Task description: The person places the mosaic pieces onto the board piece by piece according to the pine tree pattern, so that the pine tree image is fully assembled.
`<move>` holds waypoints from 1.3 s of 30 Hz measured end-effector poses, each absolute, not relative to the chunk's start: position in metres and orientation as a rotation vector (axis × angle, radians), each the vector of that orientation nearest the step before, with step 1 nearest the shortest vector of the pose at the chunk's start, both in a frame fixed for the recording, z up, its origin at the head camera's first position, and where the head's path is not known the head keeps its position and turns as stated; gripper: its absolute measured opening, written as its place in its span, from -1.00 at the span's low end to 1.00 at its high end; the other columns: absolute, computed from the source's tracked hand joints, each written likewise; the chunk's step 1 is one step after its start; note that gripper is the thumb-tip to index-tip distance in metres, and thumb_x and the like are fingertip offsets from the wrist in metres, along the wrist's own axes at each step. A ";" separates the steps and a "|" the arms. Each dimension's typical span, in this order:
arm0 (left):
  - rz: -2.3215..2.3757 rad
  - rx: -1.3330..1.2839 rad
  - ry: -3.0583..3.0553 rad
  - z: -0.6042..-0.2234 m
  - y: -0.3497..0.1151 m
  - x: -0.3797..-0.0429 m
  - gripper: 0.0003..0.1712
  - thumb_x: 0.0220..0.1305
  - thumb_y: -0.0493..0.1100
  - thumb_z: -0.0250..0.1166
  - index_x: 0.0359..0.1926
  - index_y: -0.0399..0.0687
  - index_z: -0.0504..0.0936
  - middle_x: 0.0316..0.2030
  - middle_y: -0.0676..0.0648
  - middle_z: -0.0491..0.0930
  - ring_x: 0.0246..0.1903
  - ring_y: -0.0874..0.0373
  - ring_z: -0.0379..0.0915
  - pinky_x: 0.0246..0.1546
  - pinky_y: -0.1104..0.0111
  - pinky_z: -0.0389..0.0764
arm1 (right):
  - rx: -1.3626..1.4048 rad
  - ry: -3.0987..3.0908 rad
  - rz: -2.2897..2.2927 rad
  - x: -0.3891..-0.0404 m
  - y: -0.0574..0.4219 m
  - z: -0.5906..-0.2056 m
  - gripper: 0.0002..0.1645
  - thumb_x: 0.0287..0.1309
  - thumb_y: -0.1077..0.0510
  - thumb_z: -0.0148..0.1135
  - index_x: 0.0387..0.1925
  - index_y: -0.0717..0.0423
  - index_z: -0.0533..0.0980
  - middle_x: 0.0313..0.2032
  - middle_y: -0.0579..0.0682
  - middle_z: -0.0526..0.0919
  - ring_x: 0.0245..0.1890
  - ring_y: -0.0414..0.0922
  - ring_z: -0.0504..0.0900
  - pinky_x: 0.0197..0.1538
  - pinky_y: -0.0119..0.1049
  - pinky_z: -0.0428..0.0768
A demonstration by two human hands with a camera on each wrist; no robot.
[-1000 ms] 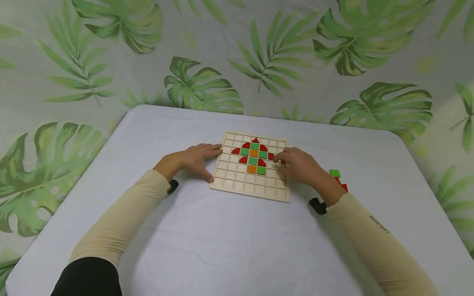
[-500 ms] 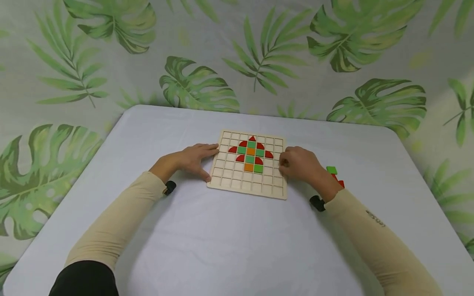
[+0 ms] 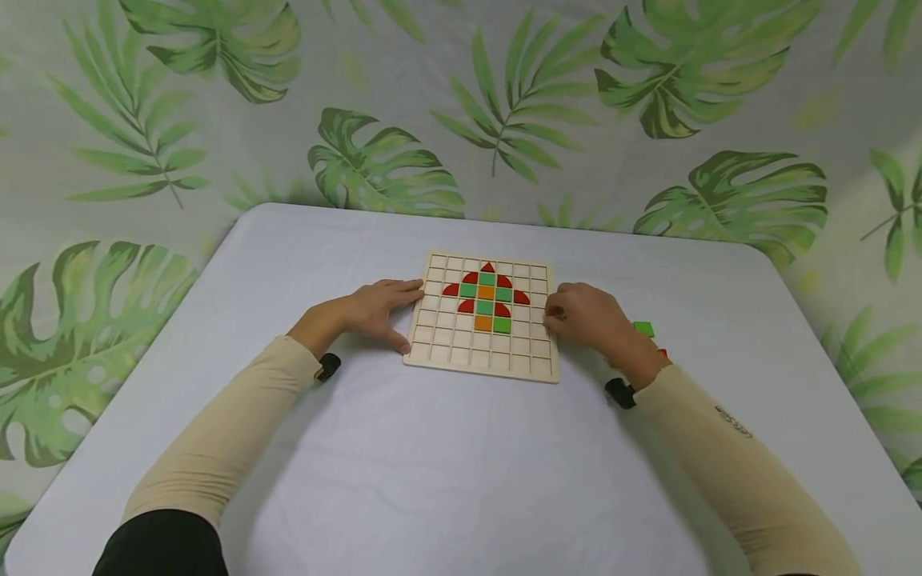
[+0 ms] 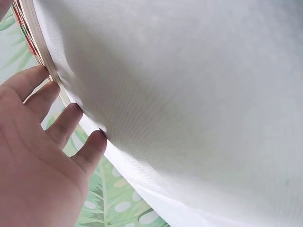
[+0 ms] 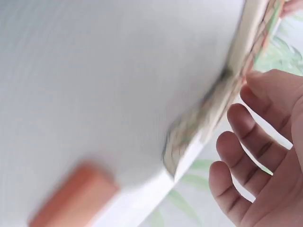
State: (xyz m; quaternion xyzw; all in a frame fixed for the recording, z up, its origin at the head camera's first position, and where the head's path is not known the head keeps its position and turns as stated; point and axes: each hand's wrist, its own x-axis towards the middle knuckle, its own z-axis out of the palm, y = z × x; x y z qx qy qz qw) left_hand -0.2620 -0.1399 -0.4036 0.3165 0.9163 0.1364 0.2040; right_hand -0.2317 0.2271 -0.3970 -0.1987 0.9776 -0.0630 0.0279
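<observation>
A square wooden grid board (image 3: 461, 354) lies on the white table, and several red, green and orange tiles (image 3: 486, 293) form a pointed figure in its cells. My left hand (image 3: 373, 310) rests along the board's left edge, thumb spread from the other fingers; in the left wrist view the fingertips (image 4: 43, 72) touch the board's side. At the right edge is my right hand (image 3: 589, 318), fingers loosely bent. The right wrist view shows no tile in the right hand (image 5: 270, 137), its thumb and forefinger close to the board's rim.
Beside my right wrist lie a green square tile (image 3: 643, 329) and a red tile (image 3: 663, 352), mostly covered by the wrist. A blurred orange-red tile (image 5: 78, 196) shows in the right wrist view. Behind the table (image 3: 432, 464) hangs a leaf-patterned cloth (image 3: 389, 164).
My right hand has left the red tile on the figure's right side and moved to the board's right edge. The board has turned slightly. The left hand stays at the left edge.
</observation>
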 end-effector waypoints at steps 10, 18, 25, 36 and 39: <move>0.383 0.868 2.540 -0.402 -0.143 -0.259 0.18 0.01 0.21 0.50 0.55 0.00 0.10 0.60 -0.04 -0.11 0.57 -0.21 -0.20 0.48 -0.20 0.00 | -0.445 2.920 -0.394 -0.228 0.295 -0.373 -0.72 0.30 0.21 0.16 -0.05 0.17 0.67 -0.10 0.15 0.69 -0.12 0.06 0.62 -0.04 0.05 0.60; 0.324 0.884 2.542 -0.405 -0.143 -0.262 0.20 0.03 0.26 0.47 0.57 0.03 0.06 0.61 -0.05 -0.14 0.56 -0.25 -0.22 0.48 -0.21 0.00 | -0.371 2.890 -0.413 -0.209 0.350 -0.381 -0.69 0.27 0.26 0.18 0.01 0.20 0.64 -0.08 0.22 0.64 -0.16 0.06 0.55 -0.18 -0.07 0.59; 0.349 0.846 2.522 -0.403 -0.145 -0.261 0.20 0.04 0.23 0.47 0.57 0.02 0.04 0.61 -0.04 -0.16 0.57 -0.24 -0.25 0.48 -0.22 -0.02 | -0.402 2.856 -0.518 -0.209 0.365 -0.396 -0.63 0.23 0.31 0.16 0.04 0.11 0.66 0.01 0.19 0.59 -0.12 0.05 0.54 -0.24 -0.28 0.51; 0.356 0.835 2.524 -0.402 -0.140 -0.261 0.19 0.02 0.22 0.49 0.56 0.06 0.07 0.61 0.00 -0.17 0.58 -0.21 -0.28 0.49 -0.20 -0.04 | -0.354 2.910 -0.482 -0.210 0.370 -0.406 -0.70 0.20 0.29 0.22 -0.04 0.11 0.68 -0.01 0.17 0.61 -0.13 0.05 0.55 -0.25 -0.29 0.50; 0.339 0.830 2.537 -0.402 -0.139 -0.261 0.19 0.00 0.24 0.50 0.56 0.08 0.10 0.61 0.00 -0.16 0.58 -0.21 -0.30 0.50 -0.20 -0.08 | -0.351 2.919 -0.468 -0.210 0.370 -0.407 -0.70 0.19 0.29 0.23 -0.05 0.11 0.68 -0.02 0.16 0.62 -0.14 0.03 0.55 -0.26 -0.30 0.51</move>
